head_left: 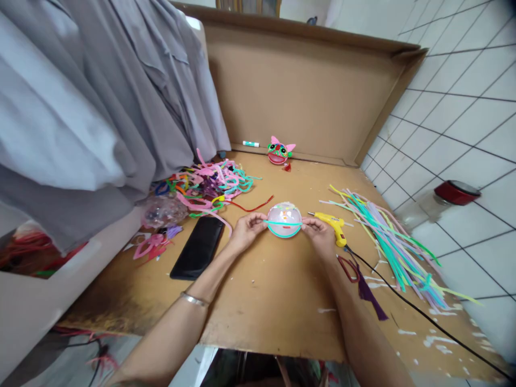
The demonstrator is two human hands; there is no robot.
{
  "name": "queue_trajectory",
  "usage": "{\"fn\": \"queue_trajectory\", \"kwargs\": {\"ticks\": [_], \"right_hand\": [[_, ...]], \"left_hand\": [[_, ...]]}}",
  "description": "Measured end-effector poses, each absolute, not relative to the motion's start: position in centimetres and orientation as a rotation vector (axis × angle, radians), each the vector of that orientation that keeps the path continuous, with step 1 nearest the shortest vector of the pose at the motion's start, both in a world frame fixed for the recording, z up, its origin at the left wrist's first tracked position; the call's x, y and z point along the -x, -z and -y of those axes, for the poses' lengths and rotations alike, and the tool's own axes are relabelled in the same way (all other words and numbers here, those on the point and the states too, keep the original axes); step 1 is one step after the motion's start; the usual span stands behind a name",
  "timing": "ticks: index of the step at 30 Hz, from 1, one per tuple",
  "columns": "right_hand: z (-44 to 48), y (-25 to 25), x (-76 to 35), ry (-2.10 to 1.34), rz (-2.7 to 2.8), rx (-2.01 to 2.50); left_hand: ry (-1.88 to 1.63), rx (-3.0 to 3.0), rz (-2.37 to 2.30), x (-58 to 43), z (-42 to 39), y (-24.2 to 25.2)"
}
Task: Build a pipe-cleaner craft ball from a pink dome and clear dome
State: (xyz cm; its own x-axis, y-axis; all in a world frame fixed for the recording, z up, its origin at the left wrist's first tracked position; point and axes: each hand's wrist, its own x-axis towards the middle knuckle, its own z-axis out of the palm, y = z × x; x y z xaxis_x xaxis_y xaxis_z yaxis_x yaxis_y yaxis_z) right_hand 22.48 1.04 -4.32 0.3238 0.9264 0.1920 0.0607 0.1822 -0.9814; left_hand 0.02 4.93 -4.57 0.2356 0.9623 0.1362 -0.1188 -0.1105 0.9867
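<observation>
A clear, rounded plastic shell sits on the table in front of me, with a few small coloured bits on it. Across its front runs a teal pipe cleaner, and a teal band also curves along the shell's lower edge. My left hand is closed in a pinch at the left end of the strip. At the right end, the fingers of my right hand are pinched the same way. Just beyond my right hand lies a yellow glue gun.
Left stand a tangled heap of pipe cleaners and a black pouch. Red-handled scissors, a purple tassel and straight pipe cleaners lie right. A decorated mask-like figure and glue stick are by the cardboard wall.
</observation>
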Motion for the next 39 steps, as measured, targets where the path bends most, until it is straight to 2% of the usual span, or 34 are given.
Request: {"fn": "queue_trajectory", "kwargs": {"ticks": [39], "right_hand": [[-1.0,4.4,-21.1,-0.756,1.105,1.241]], "left_hand": [[-1.227,-1.315,-0.97,0.5,-5.0,4.5]]}}
